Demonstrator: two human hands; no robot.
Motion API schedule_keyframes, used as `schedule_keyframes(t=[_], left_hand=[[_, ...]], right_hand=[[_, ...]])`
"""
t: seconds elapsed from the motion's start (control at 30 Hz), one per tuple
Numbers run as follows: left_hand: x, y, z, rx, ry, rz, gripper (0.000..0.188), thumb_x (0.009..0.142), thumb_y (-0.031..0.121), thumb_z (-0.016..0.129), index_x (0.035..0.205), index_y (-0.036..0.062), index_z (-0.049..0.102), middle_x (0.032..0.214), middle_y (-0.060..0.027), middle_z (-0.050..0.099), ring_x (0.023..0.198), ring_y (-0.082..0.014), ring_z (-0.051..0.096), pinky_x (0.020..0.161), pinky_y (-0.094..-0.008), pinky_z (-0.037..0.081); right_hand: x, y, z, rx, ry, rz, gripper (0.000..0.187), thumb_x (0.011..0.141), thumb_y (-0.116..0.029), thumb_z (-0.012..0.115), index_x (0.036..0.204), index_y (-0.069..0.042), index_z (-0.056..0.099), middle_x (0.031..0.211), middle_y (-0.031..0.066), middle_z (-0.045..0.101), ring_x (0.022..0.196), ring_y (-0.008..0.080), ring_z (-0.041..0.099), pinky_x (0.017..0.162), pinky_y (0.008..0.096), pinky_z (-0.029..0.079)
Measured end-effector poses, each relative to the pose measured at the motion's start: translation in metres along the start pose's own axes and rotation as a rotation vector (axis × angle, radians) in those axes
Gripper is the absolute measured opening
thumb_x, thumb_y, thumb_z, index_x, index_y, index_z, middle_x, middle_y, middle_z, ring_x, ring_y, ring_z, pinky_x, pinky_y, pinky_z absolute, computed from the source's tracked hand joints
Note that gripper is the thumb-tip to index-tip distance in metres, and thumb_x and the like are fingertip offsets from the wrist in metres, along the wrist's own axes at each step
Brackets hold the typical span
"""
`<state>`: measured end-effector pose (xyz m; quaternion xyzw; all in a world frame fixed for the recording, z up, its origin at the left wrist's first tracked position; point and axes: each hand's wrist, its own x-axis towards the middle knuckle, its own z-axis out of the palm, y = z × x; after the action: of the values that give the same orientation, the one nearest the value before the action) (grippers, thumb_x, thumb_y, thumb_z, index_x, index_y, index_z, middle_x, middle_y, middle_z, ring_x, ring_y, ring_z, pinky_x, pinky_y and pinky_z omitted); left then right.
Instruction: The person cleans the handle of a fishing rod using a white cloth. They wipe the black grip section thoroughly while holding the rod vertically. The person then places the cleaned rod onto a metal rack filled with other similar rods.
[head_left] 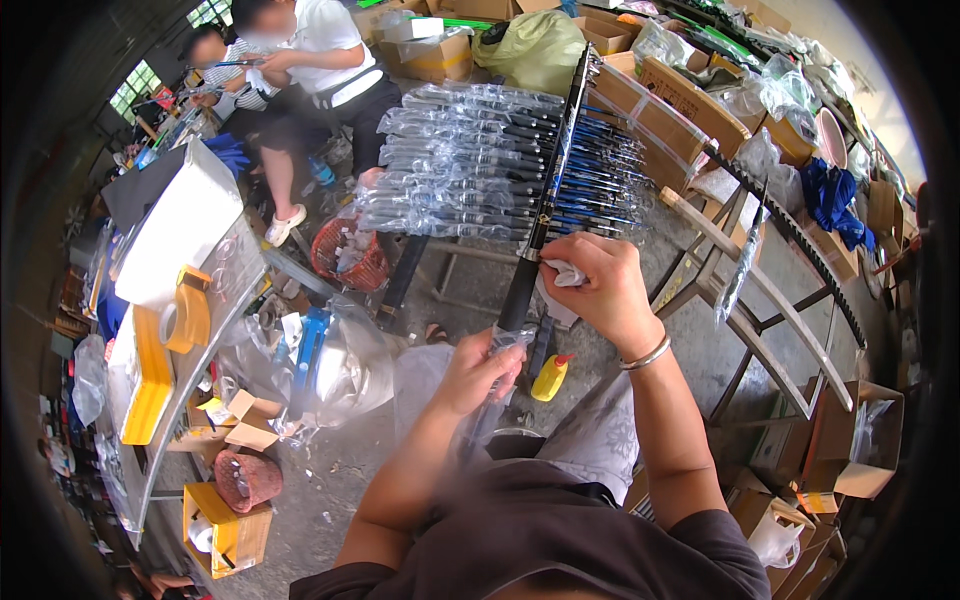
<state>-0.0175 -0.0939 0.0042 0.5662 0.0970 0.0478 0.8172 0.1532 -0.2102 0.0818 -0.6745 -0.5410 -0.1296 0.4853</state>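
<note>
A black telescopic fishing rod [557, 170] slants up and away from me, its guides bunched near the far end. My left hand [480, 372] is closed around the rod's lower grip, where clear plastic film wraps it. Higher up, my right hand [605, 285] pinches a crumpled white cloth [567, 274] against the side of the rod, just above the dark foam grip. Behind the rod, a row of fishing rods [450, 165] lies side by side on a stand, their handles sleeved in clear plastic and their blue-black sections pointing right.
A metal-framed bench [745, 270] with one sleeved rod stands at right. Cardboard boxes [690, 105] pile up behind it. A red basket [350, 252] and a yellow bottle [552, 378] are on the floor. Tape rolls [187, 308] sit on the left table. Two people [315, 50] work at far left.
</note>
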Motion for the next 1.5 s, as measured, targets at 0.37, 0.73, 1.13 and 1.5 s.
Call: schedule_keyframes(t=[0.37, 0.73, 1.13, 1.5], left_hand=[[0.004, 0.005, -0.021, -0.318, -0.060, -0.005, 0.033, 0.090, 0.032, 0.060, 0.091, -0.0006, 0.056, 0.061, -0.0032, 0.048, 0.042, -0.0092, 0.043, 0.038, -0.0231, 0.033], [0.005, 0.001, -0.030, -0.365, -0.062, -0.001, 0.034, 0.090, 0.034, 0.060, 0.090, 0.0002, 0.055, 0.059, -0.0035, 0.047, 0.041, -0.0102, 0.042, 0.037, -0.0242, 0.032], [0.007, -0.001, -0.019, -0.085, 0.097, 0.025, 0.032, 0.091, 0.031, 0.058, 0.088, -0.0004, 0.052, 0.060, -0.0040, 0.047, 0.042, -0.0103, 0.042, 0.039, -0.0238, 0.033], [0.008, 0.000, -0.033, -0.515, -0.333, 0.000, 0.039, 0.088, 0.038, 0.062, 0.088, -0.0001, 0.053, 0.058, -0.0030, 0.045, 0.039, -0.0099, 0.040, 0.036, -0.0249, 0.030]], right_hand=[[-0.041, 0.020, 0.022, 0.360, 0.015, 0.526, 0.029, 0.075, -0.016, 0.077, 0.094, -0.001, 0.060, 0.077, 0.0033, 0.060, 0.072, 0.0124, 0.057, 0.066, 0.0280, 0.047], [-0.081, 0.043, 0.034, 0.585, 0.003, 0.738, 0.034, 0.079, 0.002, 0.057, 0.109, -0.005, 0.043, 0.093, 0.0044, 0.052, 0.083, 0.0112, 0.050, 0.076, 0.0258, 0.044], [0.014, -0.011, 0.038, -0.035, 0.030, -0.183, 0.033, 0.062, 0.013, 0.064, 0.091, -0.003, 0.064, 0.093, 0.0089, 0.055, 0.080, 0.0234, 0.058, 0.066, 0.0301, 0.049], [-0.028, 0.034, 0.063, 0.511, 0.115, 0.570, 0.019, 0.077, -0.001, 0.070, 0.091, -0.002, 0.057, 0.085, 0.0063, 0.064, 0.076, 0.0152, 0.062, 0.066, 0.0277, 0.051]])
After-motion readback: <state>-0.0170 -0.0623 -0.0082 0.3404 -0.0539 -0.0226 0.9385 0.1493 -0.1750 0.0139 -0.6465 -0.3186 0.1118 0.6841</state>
